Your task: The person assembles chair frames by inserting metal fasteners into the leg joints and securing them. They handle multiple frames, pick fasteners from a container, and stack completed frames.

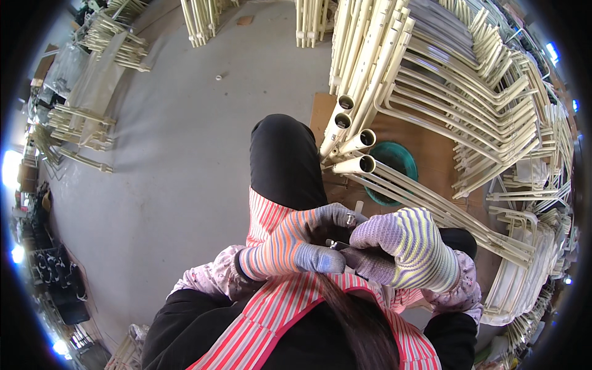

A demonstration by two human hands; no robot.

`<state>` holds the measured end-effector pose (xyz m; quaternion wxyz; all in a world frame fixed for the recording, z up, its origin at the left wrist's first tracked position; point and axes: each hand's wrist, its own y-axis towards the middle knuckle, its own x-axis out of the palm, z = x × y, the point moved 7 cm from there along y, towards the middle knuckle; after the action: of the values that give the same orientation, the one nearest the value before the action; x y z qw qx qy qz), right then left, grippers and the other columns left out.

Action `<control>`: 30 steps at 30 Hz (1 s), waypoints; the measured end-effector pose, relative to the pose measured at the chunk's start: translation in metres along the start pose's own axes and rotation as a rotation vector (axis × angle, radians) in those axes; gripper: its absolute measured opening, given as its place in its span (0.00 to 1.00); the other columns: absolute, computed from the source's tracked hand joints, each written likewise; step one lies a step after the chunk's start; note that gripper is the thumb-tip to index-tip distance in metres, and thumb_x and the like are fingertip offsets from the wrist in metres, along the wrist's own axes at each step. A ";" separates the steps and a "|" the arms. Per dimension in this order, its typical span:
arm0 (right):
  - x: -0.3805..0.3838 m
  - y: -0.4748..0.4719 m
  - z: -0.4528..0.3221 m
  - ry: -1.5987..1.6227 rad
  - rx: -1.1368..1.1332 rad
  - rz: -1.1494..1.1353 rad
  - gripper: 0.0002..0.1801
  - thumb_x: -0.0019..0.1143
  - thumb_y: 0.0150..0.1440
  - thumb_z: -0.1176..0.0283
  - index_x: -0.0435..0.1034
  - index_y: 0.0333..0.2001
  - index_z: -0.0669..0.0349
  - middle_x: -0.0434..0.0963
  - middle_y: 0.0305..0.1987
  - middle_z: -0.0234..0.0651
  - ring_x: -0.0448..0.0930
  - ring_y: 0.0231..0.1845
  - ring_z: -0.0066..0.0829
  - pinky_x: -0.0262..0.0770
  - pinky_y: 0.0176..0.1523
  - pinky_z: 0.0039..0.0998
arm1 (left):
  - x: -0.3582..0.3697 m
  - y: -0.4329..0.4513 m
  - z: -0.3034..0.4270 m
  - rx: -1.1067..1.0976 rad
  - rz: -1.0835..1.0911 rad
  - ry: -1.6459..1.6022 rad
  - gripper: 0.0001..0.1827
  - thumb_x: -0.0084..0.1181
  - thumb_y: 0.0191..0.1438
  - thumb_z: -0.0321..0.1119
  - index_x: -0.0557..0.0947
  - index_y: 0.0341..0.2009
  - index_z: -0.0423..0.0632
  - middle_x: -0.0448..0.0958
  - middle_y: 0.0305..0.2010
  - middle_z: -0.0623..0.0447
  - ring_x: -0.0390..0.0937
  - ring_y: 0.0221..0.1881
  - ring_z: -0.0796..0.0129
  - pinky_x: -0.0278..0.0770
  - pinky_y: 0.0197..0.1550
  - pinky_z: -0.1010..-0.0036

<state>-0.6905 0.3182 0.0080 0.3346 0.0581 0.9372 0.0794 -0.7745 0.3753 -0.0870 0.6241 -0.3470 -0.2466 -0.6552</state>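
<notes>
My left hand (296, 243), in an orange, blue and grey striped knit glove, is curled in front of my lap. A small shiny metal piece (350, 220) shows at its fingertips, with a thin pale strip (359, 206) just beyond. Facing it is my right hand (409, 249), in a purple and yellow striped glove, its fingers pinched on a small dark metal part (337, 245) between the two hands. The gloves hide most of these parts, so their exact shape cannot be told. Cream metal tubes (354, 165) with open round ends point towards me just past my hands.
A green plastic basin (411, 162) sits on cardboard (434, 159) under the tubes. Bent cream tube frames (462, 101) are stacked at the right. More tube bundles stand at the far side (199, 23) and left (81, 127). A small white ring-like piece (218, 77) lies on the grey floor.
</notes>
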 end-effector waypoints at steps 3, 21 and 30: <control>0.001 -0.001 0.015 0.249 0.299 0.020 0.08 0.64 0.50 0.72 0.70 0.27 0.58 0.76 0.21 0.35 0.76 0.19 0.32 0.68 0.22 0.26 | -0.009 0.001 0.007 0.049 0.082 -0.010 0.40 0.73 0.39 0.43 0.68 0.54 0.39 0.71 0.51 0.49 0.70 0.52 0.66 0.68 0.55 0.69; 0.027 -0.001 0.037 0.896 0.703 0.077 0.15 0.59 0.55 0.64 0.69 0.41 0.62 0.76 0.23 0.32 0.74 0.18 0.18 0.68 0.20 0.22 | 0.007 -0.011 0.070 0.791 0.248 1.567 0.33 0.72 0.32 0.37 0.77 0.47 0.43 0.73 0.41 0.47 0.77 0.37 0.58 0.77 0.36 0.69; 0.013 0.029 -0.019 -0.875 -0.269 -0.309 0.13 0.58 0.45 0.61 0.69 0.28 0.57 0.69 0.17 0.31 0.72 0.15 0.31 0.67 0.19 0.30 | 0.007 -0.005 0.060 0.632 0.096 1.516 0.21 0.67 0.39 0.36 0.80 0.41 0.46 0.75 0.33 0.50 0.77 0.30 0.58 0.77 0.30 0.69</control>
<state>-0.7112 0.3469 0.0201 0.7098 -0.0977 0.6876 0.1176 -0.7708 0.4164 -0.0425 0.7168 0.3715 0.0840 -0.5841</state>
